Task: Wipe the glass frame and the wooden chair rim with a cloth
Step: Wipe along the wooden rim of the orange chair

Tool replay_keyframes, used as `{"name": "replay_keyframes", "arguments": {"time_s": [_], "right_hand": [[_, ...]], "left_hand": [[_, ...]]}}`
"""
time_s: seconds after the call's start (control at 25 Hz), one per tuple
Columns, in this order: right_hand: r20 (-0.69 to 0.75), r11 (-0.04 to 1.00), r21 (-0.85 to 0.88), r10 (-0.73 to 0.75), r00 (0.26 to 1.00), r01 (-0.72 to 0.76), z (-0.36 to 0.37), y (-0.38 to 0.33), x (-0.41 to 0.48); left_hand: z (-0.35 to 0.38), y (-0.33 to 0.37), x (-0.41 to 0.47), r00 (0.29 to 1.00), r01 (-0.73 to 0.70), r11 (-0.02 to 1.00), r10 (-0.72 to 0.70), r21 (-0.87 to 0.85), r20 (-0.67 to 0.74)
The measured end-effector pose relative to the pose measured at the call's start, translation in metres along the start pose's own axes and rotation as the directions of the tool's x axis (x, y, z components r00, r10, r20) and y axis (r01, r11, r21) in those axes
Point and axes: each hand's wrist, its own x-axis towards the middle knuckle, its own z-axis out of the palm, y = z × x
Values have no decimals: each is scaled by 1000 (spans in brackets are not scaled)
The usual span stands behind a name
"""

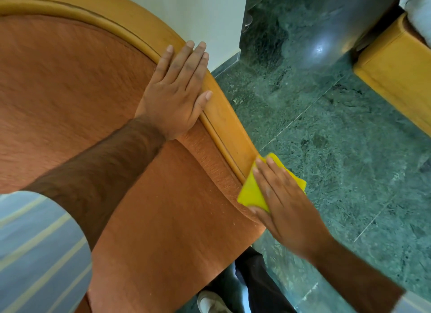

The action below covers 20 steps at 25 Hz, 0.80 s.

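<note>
Floor: dark green marble floor, polished, a bright glare spot on it; pale wall behind the chair.
Chair: big upholstered chair back, rust-orange fabric, fills the left half of the view. Looks heavy and stable; should not shift under a wipe.
Wooden chair rim: honey-coloured band curving round the fabric, with a groove along its inner edge. Hard, smooth, rigid; takes firm pressure, though the groove probably holds dust.
Second furniture: another wood-trimmed piece at upper right, well apart.
Left hand: open, flat, palm down, fingers together across the rim and fabric edge, holding nothing. Reads as bracing.
Right hand: open, fingers extended, pressing the cloth flat against the lower stretch of the rim; not clenched round it.
Cloth: yellow, folded to a small pad, soft, light, limp. Lies under the right fingers where rim meets fabric. Best managed by flat palm pressure, as here; a pinch would bunch it.
Glass frame: not in view.
Stage: judged mid-wipe on the rim, lower section.
</note>
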Motion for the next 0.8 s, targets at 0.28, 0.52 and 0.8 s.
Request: {"name": "replay_keyframes", "arguments": {"time_s": [0.28, 0.52, 0.8], "right_hand": [[10, 996, 52, 78, 997, -78, -1, -2, -49], [-181, 986, 166, 61, 982, -31, 2, -22, 95], [-248, 937, 346, 40, 968, 50, -6, -22, 139]], "left_hand": [[-2, 0, -2, 1000, 9, 1000, -9, -22, 12], [-5, 0, -2, 999, 16, 1000, -15, -26, 33], [-20, 3, -1, 991, 64, 993, -51, -97, 127]]}}
